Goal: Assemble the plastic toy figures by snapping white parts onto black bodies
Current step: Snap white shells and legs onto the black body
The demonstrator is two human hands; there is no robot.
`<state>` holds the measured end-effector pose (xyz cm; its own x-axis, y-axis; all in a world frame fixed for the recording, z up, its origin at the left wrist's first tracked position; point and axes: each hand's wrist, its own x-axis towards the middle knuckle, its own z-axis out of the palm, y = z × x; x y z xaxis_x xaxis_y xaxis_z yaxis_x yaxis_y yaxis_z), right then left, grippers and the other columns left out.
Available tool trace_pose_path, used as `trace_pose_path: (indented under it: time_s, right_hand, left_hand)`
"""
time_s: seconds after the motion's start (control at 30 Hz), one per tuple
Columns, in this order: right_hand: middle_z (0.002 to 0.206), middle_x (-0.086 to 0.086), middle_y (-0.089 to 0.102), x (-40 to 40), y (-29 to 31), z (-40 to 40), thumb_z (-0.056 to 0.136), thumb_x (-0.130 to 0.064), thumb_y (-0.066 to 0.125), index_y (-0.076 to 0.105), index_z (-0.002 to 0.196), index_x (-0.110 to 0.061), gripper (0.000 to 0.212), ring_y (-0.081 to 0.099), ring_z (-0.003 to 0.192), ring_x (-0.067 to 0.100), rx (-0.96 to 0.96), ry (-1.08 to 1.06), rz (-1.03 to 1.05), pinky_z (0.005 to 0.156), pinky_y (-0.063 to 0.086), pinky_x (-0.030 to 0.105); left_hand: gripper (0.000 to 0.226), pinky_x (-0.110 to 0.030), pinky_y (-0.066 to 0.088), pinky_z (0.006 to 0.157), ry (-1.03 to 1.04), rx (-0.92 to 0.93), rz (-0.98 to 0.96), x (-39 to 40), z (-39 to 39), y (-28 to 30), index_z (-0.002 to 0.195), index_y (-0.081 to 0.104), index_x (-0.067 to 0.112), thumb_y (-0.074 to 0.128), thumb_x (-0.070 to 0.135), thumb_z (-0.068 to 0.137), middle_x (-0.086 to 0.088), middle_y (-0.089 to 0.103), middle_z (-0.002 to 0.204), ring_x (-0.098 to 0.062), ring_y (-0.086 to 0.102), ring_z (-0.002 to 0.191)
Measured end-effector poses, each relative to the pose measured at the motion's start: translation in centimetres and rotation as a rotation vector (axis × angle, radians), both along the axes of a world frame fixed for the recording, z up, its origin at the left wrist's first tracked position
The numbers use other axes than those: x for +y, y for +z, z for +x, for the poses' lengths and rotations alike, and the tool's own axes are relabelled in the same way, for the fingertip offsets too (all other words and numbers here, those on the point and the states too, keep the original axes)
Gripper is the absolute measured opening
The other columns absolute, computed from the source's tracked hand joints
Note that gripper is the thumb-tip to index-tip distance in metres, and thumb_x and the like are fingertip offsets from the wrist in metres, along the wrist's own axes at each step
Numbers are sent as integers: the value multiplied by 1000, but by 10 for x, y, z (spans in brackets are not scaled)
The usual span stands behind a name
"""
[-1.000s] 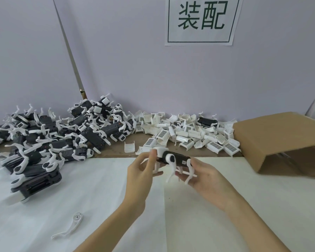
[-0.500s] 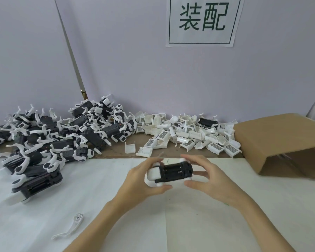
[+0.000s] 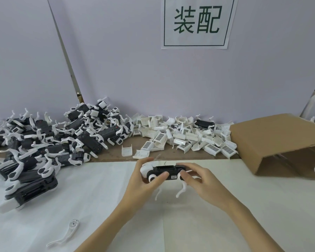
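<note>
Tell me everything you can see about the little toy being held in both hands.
The toy figure is a small oblong black body of what looks like hard plastic, lying level and lengthwise between the hands above the white table cover. A rounded white piece caps its left end, a white round joint sits low on its near side, and two thin curved white legs hang down beneath it. A small pale label shows on its near side. The left hand grips its left end; the right hand grips its right end.

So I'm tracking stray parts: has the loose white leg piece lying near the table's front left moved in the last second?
No. The loose white leg piece lies in the same spot on the white table sheet, equally far below the pile of assembled figures.
</note>
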<state>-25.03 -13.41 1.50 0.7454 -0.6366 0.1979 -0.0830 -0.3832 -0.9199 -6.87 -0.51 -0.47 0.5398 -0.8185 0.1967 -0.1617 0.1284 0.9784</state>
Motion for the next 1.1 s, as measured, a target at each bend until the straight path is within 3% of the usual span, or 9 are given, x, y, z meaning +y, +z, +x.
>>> trace_pose_path:
  time_s: [0.1, 0.2, 0.4, 0.53, 0.67, 0.83, 0.9, 0.97, 1.1]
  right_hand:
    - [112, -4, 76, -7, -9, 11, 111, -27, 45, 70, 124, -24, 28, 70, 107, 18, -24, -36, 50, 88, 57, 26]
    - [132, -2, 64, -37, -18, 34, 107, -7, 49, 65, 134, -19, 33, 61, 120, 15, 132, -230, -262, 95, 47, 16]
    - [162, 9, 29, -102, -13, 74, 105, -4, 42, 49, 152, -29, 54, 28, 149, 32, 607, -288, -616, 117, 36, 45]
    - [158, 12, 34, -115, -18, 80, 94, 5, 40, 45, 155, -20, 66, 33, 145, 32, 853, -278, -781, 113, 36, 43]
    - [139, 4, 56, -107, -22, 69, 105, -9, 45, 52, 146, -16, 43, 52, 126, 25, 595, -407, -885, 98, 43, 36]
    - [94, -6, 71, -69, -19, 42, 97, -18, 70, 72, 98, -19, 2, 65, 85, 7, 56, -502, -475, 80, 53, 23]
    - [83, -11, 70, -53, -21, 28, 94, -14, 75, 68, 85, -27, 17, 66, 78, 7, -62, -523, -345, 71, 52, 15]
    - [87, -11, 68, -38, -20, 16, 94, -10, 74, 67, 90, -29, 20, 72, 77, 15, -176, -488, -187, 69, 59, 23]
    - [94, 3, 67, -19, -13, 5, 95, -3, 70, 57, 132, -38, 53, 74, 72, 19, -264, -419, -77, 65, 62, 30]
  left_hand:
    - [49, -37, 62, 77, 74, 123, -12, -3, 0, -5, 122, 59, 33, 77, 56, 83, -1, 77, 98, -22, 76, 88]
    - [27, -42, 55, 72, 90, 120, -4, -5, 4, -14, 116, 58, 31, 73, 43, 98, -5, 74, 91, -29, 72, 82]
    - [49, -35, 50, 59, 43, 82, -7, -5, 4, -16, 111, 57, 38, 73, 65, 73, -12, 70, 83, -28, 65, 69]
    - [48, -36, 48, 61, 28, 133, -22, -3, 9, -17, 107, 59, 31, 75, 61, 73, -14, 68, 82, -28, 62, 69]
    - [52, -31, 45, 56, 29, 159, -15, -4, 11, -17, 104, 58, 24, 76, 61, 73, -12, 64, 75, -26, 59, 66]
    - [40, -30, 46, 54, 34, 123, 12, -5, 9, -18, 103, 57, 24, 76, 53, 83, -10, 64, 72, -25, 60, 65]
    - [34, -29, 47, 55, 32, 103, 17, -6, 8, -18, 106, 57, 20, 78, 43, 93, -11, 64, 76, -25, 61, 67]
    - [29, -30, 48, 54, 34, 77, 26, -5, 7, -18, 108, 57, 18, 77, 36, 96, -12, 65, 78, -24, 61, 66]
    - [30, -30, 49, 52, 32, 29, 18, -4, 2, -16, 110, 57, 21, 78, 37, 95, -19, 67, 83, -23, 60, 64]
